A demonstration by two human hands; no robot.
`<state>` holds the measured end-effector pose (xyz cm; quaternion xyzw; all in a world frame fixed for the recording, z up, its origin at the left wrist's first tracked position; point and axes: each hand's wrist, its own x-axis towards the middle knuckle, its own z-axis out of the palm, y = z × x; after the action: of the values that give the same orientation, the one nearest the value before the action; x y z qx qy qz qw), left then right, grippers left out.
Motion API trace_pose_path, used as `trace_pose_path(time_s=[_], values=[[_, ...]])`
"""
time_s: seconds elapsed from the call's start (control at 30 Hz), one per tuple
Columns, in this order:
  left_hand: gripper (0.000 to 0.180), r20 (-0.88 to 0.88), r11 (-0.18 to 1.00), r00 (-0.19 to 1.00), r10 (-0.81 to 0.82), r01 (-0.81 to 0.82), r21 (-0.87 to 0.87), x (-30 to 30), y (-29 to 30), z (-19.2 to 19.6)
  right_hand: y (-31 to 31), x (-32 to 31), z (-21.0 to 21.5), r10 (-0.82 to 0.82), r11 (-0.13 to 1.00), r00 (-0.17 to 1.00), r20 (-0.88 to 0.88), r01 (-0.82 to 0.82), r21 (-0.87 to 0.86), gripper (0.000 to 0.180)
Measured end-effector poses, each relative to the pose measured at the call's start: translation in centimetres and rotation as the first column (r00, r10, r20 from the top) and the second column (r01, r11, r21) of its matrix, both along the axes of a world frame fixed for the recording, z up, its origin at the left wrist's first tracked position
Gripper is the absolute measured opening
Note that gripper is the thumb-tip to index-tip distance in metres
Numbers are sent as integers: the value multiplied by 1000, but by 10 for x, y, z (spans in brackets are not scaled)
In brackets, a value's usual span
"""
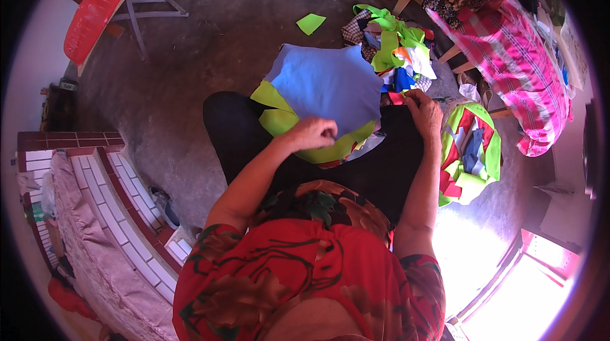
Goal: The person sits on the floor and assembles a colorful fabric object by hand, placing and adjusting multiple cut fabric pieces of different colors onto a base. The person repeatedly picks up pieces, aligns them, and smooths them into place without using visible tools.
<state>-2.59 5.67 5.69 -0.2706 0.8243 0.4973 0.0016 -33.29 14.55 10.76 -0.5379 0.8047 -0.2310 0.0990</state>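
Note:
Across my lap lies a light-blue piece of cloth with bright yellow-green cloth pieces along its left and near edges. My left hand is closed over the near edge of the blue cloth, its fingers curled together. Whatever those fingers hold, if anything, is too small to make out. To the right, beside my knee, my right hand pinches a small red fabric scrap between thumb and fingers. Just beyond it is a heap of fabric scraps in green, white, blue and checked cloth.
A green-rimmed container of scraps stands right of my leg. One green scrap lies on the concrete floor. At right, pink plaid cloth covers wooden-legged furniture. A red inflated-looking object is at upper left; a white-tiled brick structure at left.

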Motion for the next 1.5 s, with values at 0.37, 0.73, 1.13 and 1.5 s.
trace_pose_path(time_s=[0.37,0.73,1.13,1.5], values=[[45,50,653,744,666,-549,-522,48,-85,-57,-1,7,4,-3,1000,1000,5,3,-1,18],[86,126,731,801,585,-453,-510,53,-86,-79,-3,4,-4,-2,1000,990,-140,-2,-30,18],[83,100,669,756,647,-499,-550,60,-86,-71,80,-14,49,-199,866,975,-97,129,-483,19],[73,-68,626,772,631,-560,-543,63,-92,-101,189,-139,8,-700,650,621,-352,759,48,52]])
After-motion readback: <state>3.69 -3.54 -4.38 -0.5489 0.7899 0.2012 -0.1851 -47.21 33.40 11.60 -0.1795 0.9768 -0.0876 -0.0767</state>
